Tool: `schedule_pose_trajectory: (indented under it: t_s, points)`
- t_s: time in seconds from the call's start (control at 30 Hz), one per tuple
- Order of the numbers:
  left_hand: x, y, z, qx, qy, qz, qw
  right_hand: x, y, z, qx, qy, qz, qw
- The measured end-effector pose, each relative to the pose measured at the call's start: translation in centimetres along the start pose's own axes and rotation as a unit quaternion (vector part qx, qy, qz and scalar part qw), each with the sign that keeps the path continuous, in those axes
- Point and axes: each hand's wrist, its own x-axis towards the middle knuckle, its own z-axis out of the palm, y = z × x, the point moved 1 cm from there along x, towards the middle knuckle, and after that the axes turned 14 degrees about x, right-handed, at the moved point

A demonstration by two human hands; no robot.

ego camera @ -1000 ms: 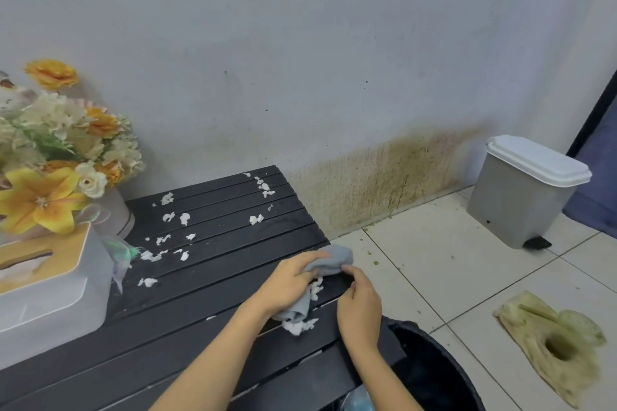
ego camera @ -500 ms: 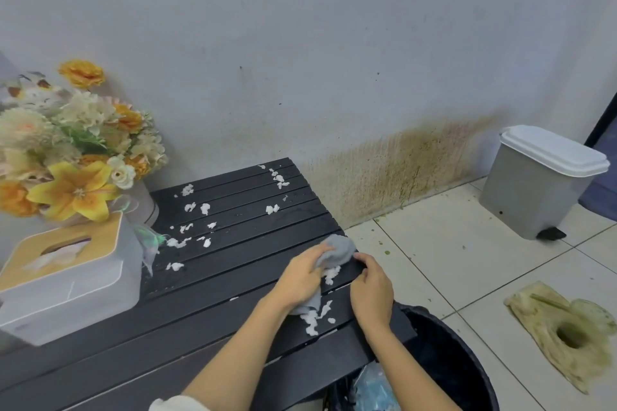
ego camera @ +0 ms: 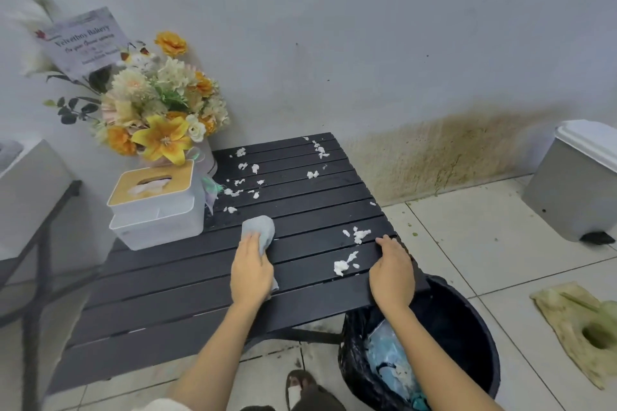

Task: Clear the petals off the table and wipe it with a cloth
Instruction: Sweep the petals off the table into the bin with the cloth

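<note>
- Head view: your left hand (ego camera: 251, 269) presses the grey cloth (ego camera: 258, 231) flat on the slatted table (ego camera: 173, 304), fingers closed over it.
- Your right hand (ego camera: 391, 272) rests open-palmed on the table's right edge, above the black bin (ego camera: 467, 327).
- Petals (ego camera: 347, 264) lie between your hands; more are scattered near the tissue box (ego camera: 157, 210).
- The near slats are bare.

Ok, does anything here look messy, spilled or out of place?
Yes. White petals lie scattered over the black slatted table, from the far edge to beside the right hand. The left hand presses a grey cloth on the slats. A brownish-green stain marks the wall's base.
</note>
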Motion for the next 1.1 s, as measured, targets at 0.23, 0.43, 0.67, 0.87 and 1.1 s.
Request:
schedule_pose_trajectory:
  t_s: [0.23, 0.43, 0.67, 0.87, 1.1]
  points:
    - [-1.8, 11.3, 5.6, -0.004, -0.075, 0.076, 0.994, 0.5, 0.0, 0.3, -0.007, 0.046, 0.014, 0.999]
    - [-0.1, 10.8, 3.6, -0.168, -0.065, 0.006, 0.984, 0.2, -0.2, 0.0, 0.009, 0.06, 0.023, 0.998]
    - [4.0, 8.9, 6.3, -0.014, -0.055, 0.072, 0.996, 0.6, 0.1, 0.3, -0.097, 0.053, 0.016, 0.994]
    - [10.1, 14.0, 9.2, 0.032, -0.112, 0.204, 0.972, 1.5, 0.6, 1.5, -0.167, 0.071, 0.035, 0.983]
    - [12.8, 17.4, 10.6, -0.023, -0.188, 0.363, 0.912, 1.8, 1.0, 1.7, -0.177, 0.087, 0.062, 0.978]
